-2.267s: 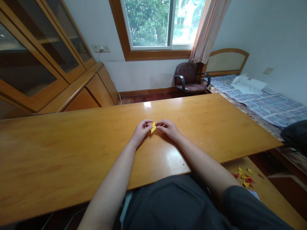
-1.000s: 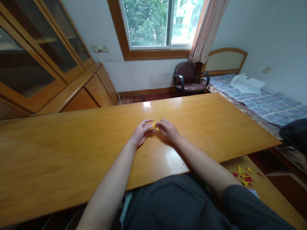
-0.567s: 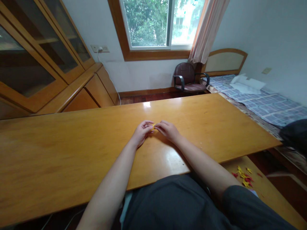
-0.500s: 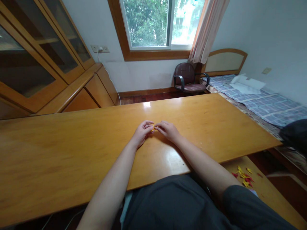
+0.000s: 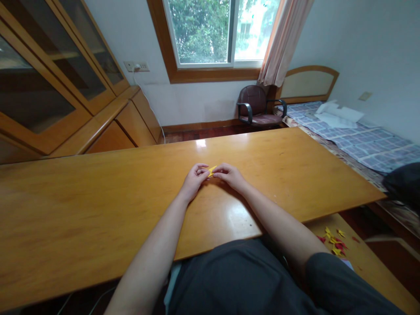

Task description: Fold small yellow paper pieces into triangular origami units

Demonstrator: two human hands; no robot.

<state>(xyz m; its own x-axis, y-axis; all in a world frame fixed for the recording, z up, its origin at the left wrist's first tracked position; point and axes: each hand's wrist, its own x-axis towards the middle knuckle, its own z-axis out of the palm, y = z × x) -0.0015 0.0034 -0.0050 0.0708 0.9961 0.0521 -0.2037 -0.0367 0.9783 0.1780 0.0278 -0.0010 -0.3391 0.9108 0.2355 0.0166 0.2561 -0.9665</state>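
Yellow folded paper piece [image 5: 212, 170] is pinched between both hands over the counter [image 5: 98, 197], one pointed tip showing toward 1 o'clock; whether its underside meets the wood, cannot tell. Left hand [image 5: 193, 181], at 8 o'clock of the paper, grips it between thumb and fingers; right hand [image 5: 231, 176], at 3 to 4 o'clock, has thumb and forefinger closed on the near edge. Handling judgement: let the left hand serve as the steady clamp, and have the right work with fingertip pressure only, along existing creases, since so small a piece would probably crumple or tear under a hard pull. Individual folds too small to read. Yellow and red folded paper pieces [image 5: 336, 241] lie at 4 o'clock on a lower wooden surface [image 5: 374, 271]. Versus 0.5 s ago: the paper was nearly hidden by the fingers; more of it is now exposed, tip visible. Pieces at 4 o'clock unchanged.
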